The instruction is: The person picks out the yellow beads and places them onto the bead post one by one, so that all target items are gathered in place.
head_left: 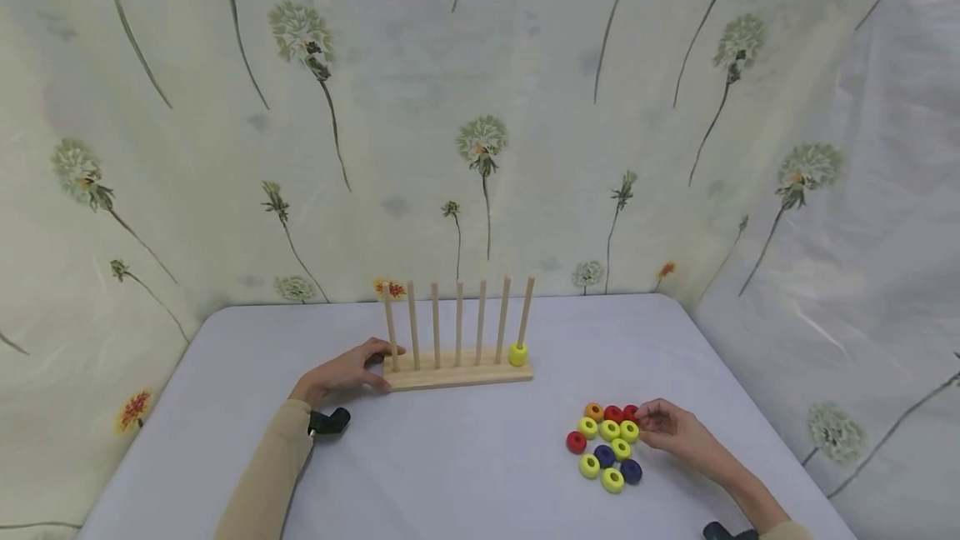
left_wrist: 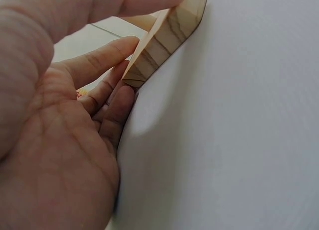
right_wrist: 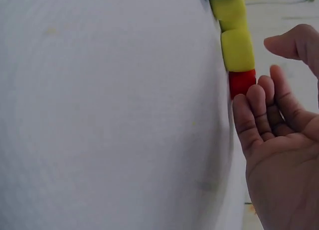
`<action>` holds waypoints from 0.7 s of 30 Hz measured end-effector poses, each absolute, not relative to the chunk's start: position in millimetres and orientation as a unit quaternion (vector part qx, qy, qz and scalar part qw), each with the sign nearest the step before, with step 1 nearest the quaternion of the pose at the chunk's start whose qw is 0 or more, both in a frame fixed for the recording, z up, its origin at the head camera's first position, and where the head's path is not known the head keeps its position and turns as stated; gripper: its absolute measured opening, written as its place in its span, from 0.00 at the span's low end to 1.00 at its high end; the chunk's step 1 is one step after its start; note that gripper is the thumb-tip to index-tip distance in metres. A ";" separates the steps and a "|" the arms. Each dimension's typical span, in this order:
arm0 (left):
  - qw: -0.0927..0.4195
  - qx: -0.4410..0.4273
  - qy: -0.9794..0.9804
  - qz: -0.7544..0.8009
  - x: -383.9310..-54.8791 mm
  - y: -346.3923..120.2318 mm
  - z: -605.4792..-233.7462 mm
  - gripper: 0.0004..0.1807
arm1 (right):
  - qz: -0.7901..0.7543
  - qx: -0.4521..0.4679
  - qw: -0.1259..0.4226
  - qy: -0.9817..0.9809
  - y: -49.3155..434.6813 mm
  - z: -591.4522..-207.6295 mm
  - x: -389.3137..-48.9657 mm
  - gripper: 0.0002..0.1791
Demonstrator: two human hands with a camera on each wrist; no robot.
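Observation:
My left hand (head_left: 345, 372) grips the left end of a wooden peg board (head_left: 461, 377), thumb at the front and fingers behind. In the left wrist view the board's striped end grain (left_wrist: 162, 46) sits between thumb and fingers. Seven upright pegs rise from it, and one yellow bead (head_left: 518, 355) is at the foot of the rightmost peg. My right hand (head_left: 678, 433) is at the right side of a group of loose beads, its fingertips right beside a red bead (right_wrist: 242, 83). In the right wrist view its thumb stands apart from the fingers, with nothing between them.
The loose beads lie flat on the white table (head_left: 450, 457): several yellow beads (head_left: 612, 480), an orange bead (head_left: 594, 412), some red ones, and dark blue beads (head_left: 631, 471). A flower-printed cloth (head_left: 390, 107) hangs behind the table and along its sides.

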State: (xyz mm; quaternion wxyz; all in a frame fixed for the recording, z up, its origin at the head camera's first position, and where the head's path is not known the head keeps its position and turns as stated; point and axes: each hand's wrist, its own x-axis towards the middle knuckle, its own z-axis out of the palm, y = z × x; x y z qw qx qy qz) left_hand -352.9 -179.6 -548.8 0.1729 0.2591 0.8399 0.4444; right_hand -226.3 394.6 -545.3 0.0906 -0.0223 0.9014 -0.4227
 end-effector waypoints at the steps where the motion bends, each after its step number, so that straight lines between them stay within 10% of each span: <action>1: 0.173 0.259 0.841 0.443 -352.7 -179.7 -548.9 0.37 | -0.418 -0.017 0.086 0.904 394.5 -547.3 -225.4 0.25; 21: 0.174 0.256 0.837 0.452 -350.8 -179.7 -549.2 0.35 | -0.388 0.001 0.073 0.919 384.1 -555.0 -229.3 0.26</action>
